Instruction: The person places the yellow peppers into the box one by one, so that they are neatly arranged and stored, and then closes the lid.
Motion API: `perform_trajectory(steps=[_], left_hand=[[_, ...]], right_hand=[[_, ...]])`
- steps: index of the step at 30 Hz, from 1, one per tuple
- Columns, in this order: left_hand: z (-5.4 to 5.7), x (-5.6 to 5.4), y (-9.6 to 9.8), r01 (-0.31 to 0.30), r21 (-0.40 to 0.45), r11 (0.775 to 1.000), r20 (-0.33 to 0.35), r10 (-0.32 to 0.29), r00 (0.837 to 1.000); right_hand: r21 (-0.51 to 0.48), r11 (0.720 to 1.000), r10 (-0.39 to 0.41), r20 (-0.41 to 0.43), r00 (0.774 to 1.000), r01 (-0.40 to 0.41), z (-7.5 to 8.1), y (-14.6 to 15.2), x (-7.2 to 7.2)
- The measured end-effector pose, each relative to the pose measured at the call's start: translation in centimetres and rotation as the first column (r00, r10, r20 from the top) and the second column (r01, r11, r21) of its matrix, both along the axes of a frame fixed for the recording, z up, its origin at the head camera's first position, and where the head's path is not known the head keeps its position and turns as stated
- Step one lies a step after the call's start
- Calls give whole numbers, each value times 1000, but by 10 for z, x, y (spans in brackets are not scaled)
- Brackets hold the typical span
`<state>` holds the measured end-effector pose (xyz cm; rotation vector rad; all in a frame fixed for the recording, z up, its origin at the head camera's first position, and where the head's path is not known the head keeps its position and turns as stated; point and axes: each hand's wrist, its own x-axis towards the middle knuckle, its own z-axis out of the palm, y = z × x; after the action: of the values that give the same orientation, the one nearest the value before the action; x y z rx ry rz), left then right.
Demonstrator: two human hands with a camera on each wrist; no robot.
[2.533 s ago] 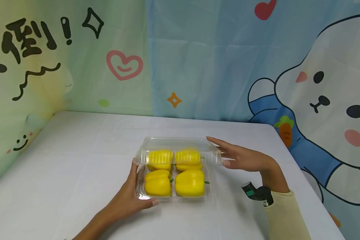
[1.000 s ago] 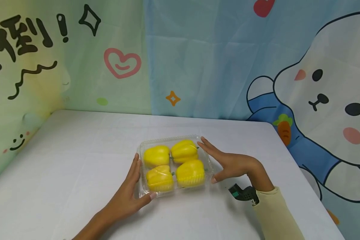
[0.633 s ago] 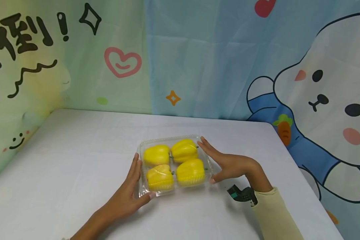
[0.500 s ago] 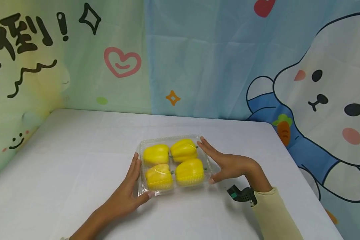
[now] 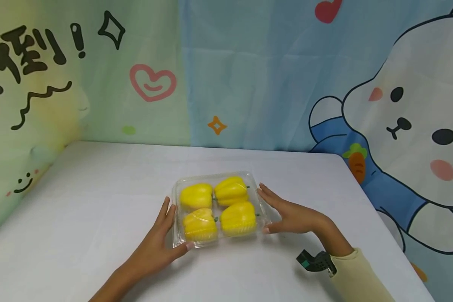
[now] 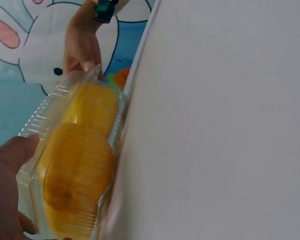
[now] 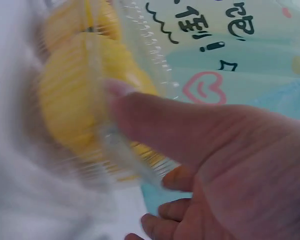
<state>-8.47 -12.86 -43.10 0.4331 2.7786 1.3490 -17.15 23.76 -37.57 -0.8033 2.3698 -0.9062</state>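
Note:
A clear plastic clamshell box [image 5: 207, 178] rests on the table with its lid down. Several yellow bell peppers [image 5: 238, 218] lie inside in two rows, seen through the lid. My left hand [image 5: 159, 242] holds the near left corner, thumb on the front edge and fingers along the left side. In the left wrist view its thumb [image 6: 21, 150] lies on the ridged rim. My right hand [image 5: 294, 216] is at the right side, fingers spread and fairly straight. In the right wrist view its thumb [image 7: 155, 117] touches the box rim while the other fingers hang apart below.
The box stands on a white table [image 5: 98, 209]. A printed cloth backdrop [image 5: 249, 84] with a cartoon rabbit hangs behind and to the right. A dark wrist device [image 5: 317, 262] sits at the cuff of the light right sleeve [image 5: 362, 281].
The lid stood raised at first and was down by one second ago. Since then, my right hand has shifted slightly right and nearer, with its fingertips lower along the side.

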Motion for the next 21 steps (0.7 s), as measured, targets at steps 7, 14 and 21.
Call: perform_trajectory(steps=[7,14,21], left_hand=[[5,8,-6,-66,127,990,40,61,997],[16,12,-12,-129,265,956,153,90,984],[25,12,-24,-217,505,835,462,-49,886]], right_hand=[[-34,999,-42,-59,997,40,-7,1,9],[-38,998,-62,-76,995,59,-4,-3,20],[-134,988,-81,-26,996,77,-14,-4,25]])
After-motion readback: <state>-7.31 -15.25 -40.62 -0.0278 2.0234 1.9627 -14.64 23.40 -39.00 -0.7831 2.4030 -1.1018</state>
